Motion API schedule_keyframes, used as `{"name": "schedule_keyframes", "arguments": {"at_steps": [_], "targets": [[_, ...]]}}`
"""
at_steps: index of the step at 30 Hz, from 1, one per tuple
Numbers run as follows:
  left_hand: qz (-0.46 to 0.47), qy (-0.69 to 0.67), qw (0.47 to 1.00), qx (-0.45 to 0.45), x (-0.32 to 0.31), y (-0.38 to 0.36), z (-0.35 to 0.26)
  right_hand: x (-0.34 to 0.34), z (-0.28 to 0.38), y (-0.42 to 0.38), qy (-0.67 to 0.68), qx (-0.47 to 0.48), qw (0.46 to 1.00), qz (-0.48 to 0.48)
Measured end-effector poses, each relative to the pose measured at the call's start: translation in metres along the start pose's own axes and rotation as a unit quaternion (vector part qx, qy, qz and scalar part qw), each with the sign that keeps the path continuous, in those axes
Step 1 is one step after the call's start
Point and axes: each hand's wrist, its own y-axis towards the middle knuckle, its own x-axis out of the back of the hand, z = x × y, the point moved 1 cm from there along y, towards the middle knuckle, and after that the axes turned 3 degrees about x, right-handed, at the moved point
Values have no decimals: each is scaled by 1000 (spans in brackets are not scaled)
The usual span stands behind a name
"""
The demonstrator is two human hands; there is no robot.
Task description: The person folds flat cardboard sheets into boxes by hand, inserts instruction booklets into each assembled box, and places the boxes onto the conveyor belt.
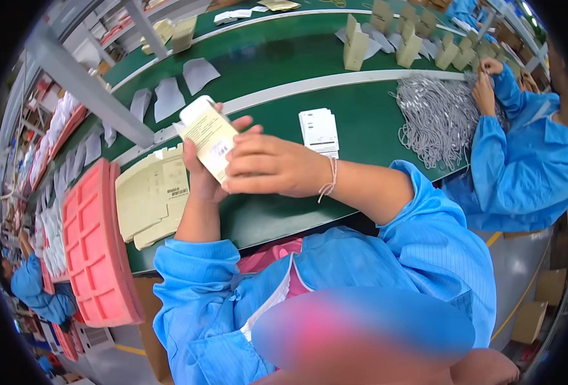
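A small cream carton with printed text and a barcode label is tilted in front of me, its white top flap standing up. My left hand is wrapped round it from below and behind. Against its right side press the bent fingers of my right hand, which also grips it; a thin cord bracelet is on that wrist. Flattened cream cartons lie in a stack on the green bench, left of my left forearm. Beyond my right hand is a stack of printed white cards or leaflets.
Pink trays stand at the bench's left end, below a grey metal post. White sheets or pouches and upright cartons rest on the green belt. A co-worker handles a heap of grey cords at right.
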Motion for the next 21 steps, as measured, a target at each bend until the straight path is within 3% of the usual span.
{"name": "schedule_keyframes", "arguments": {"at_steps": [3,4,7,9,12,15,17,19,20,21], "targets": [[-24,209,974,-81,33,2,-4,11,10,-11,-1,-74,996,56],[-22,208,975,-73,38,3,-2,16,13,-19,-4,-82,995,54],[-207,283,934,-69,48,5,1,44,19,-54,28,-268,952,147],[-201,294,932,-66,48,3,2,70,21,-79,-28,-332,930,156],[-187,315,929,-53,44,3,5,114,26,-122,-181,-418,887,73],[-162,313,935,-33,38,1,6,173,37,-168,-345,-496,796,35],[-159,329,931,-19,35,1,8,217,46,-214,-444,-546,709,43],[-155,363,919,-5,32,0,11,250,57,-260,-500,-652,567,60],[-152,362,920,-1,31,0,13,266,61,-295,-502,-654,562,61],[-146,364,920,2,30,0,15,278,63,-334,-506,-679,523,97]]}}
